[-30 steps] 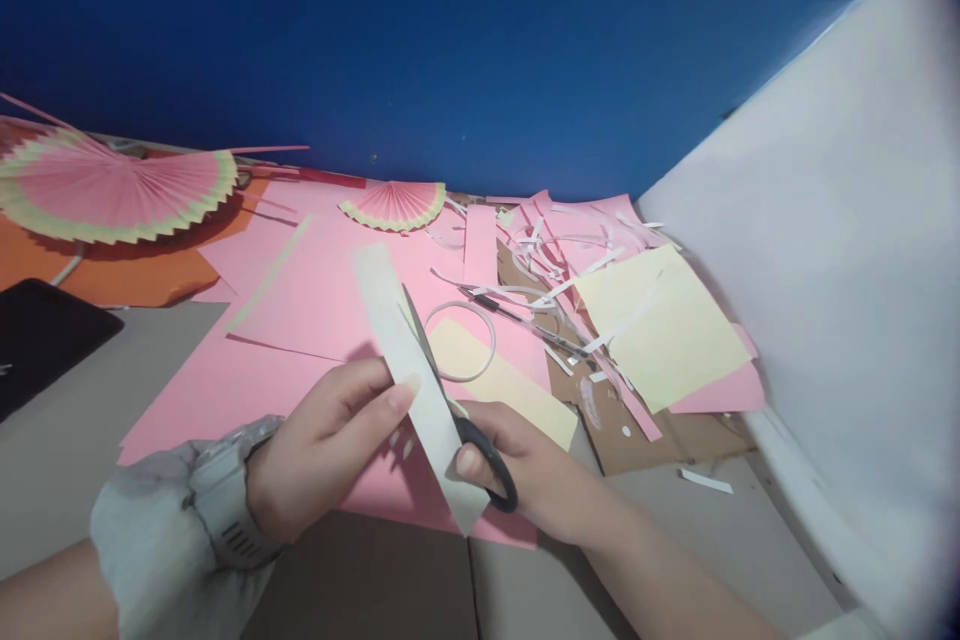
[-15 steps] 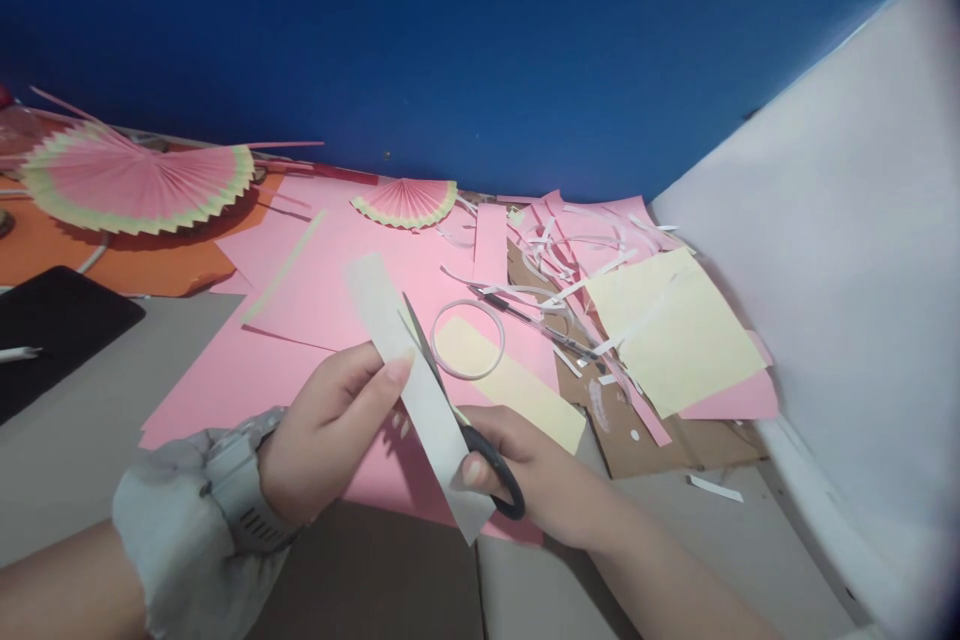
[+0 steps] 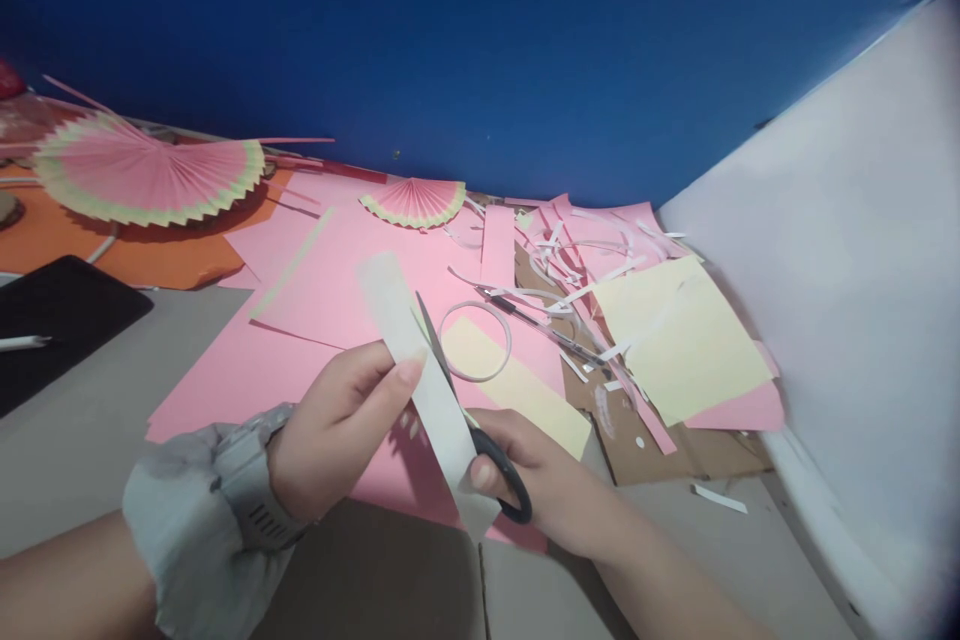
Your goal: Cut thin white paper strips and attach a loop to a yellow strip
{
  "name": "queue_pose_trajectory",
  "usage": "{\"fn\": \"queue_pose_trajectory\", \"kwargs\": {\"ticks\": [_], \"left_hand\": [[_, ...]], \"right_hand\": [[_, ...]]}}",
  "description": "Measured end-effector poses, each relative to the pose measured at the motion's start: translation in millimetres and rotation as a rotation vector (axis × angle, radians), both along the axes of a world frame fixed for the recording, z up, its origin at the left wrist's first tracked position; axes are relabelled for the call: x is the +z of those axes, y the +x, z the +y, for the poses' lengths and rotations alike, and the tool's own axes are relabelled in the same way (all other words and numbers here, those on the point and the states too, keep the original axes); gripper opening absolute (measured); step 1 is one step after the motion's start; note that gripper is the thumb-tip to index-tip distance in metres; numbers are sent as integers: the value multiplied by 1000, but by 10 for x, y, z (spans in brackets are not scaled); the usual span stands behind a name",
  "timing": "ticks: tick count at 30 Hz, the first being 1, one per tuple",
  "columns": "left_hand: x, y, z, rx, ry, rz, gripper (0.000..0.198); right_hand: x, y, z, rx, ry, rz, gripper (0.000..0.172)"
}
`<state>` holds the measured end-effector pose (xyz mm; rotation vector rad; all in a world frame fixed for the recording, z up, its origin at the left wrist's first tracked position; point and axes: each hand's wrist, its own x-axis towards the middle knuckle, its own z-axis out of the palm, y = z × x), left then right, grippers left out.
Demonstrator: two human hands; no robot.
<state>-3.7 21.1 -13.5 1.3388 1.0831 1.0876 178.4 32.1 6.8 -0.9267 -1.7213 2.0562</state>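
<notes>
My left hand (image 3: 349, 420) pinches a long pale paper strip (image 3: 439, 410) near its middle, thumb on top. In my right hand (image 3: 536, 475) are black-handled scissors (image 3: 502, 480), thumb through one handle loop. Their blades point up and away along the strip's right edge, where a thin pale green sliver shows beside them. How far the blades are apart is hard to see. Below the hands lie pink paper sheets (image 3: 300, 300), a thin white ring (image 3: 510, 345) and a pale yellow paper strip (image 3: 536, 400).
Pleated pink paper fans, a large one (image 3: 165, 175) and a small one (image 3: 414, 202), lie toward the blue wall (image 3: 480, 50). On the right are cardboard (image 3: 652, 460), a pen (image 3: 540, 320), a yellow sheet (image 3: 682, 340) and paper scraps. A black tablet-like slab (image 3: 75, 320) lies left.
The whole view has shifted slightly, with things appearing a little further right. Both hands keep their hold on the strip and scissors; their poses look nearly the same.
</notes>
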Motion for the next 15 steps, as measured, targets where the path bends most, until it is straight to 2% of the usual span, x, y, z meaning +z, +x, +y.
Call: {"fn": "queue_pose_trajectory", "kwargs": {"ticks": [15], "left_hand": [[0, 13, 19, -27, 39, -59, 34]], "right_hand": [[14, 21, 20, 27, 6, -15, 37]]}}
